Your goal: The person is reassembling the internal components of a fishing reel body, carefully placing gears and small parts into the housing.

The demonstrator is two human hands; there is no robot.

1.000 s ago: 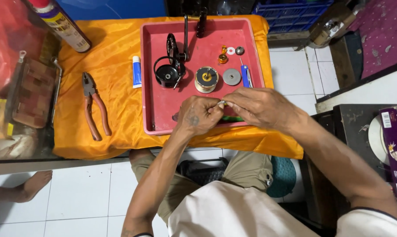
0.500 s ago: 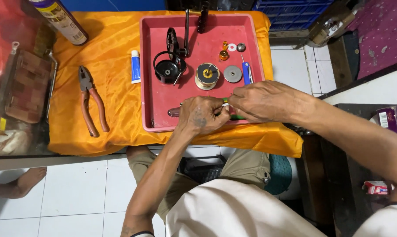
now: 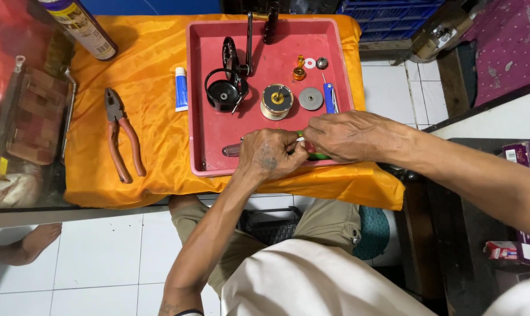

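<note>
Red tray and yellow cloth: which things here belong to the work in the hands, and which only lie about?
In the work: left hand, right hand, small white part pinched between them, green tool under them, red tray.

Lying about: pliers, spray can, blue-and-white tube, yellow cloth.

Pink tray [image 3: 218,146], orange cloth [image 3: 148,76]

Single head-worn view, looking steeply down, fairly near, over red tray [image 3: 200,88].

I see small repair stall: red-handled pliers [image 3: 122,140], spray can [image 3: 80,26], orange-clothed table [image 3: 142,88], white tile floor [image 3: 95,257].
</note>
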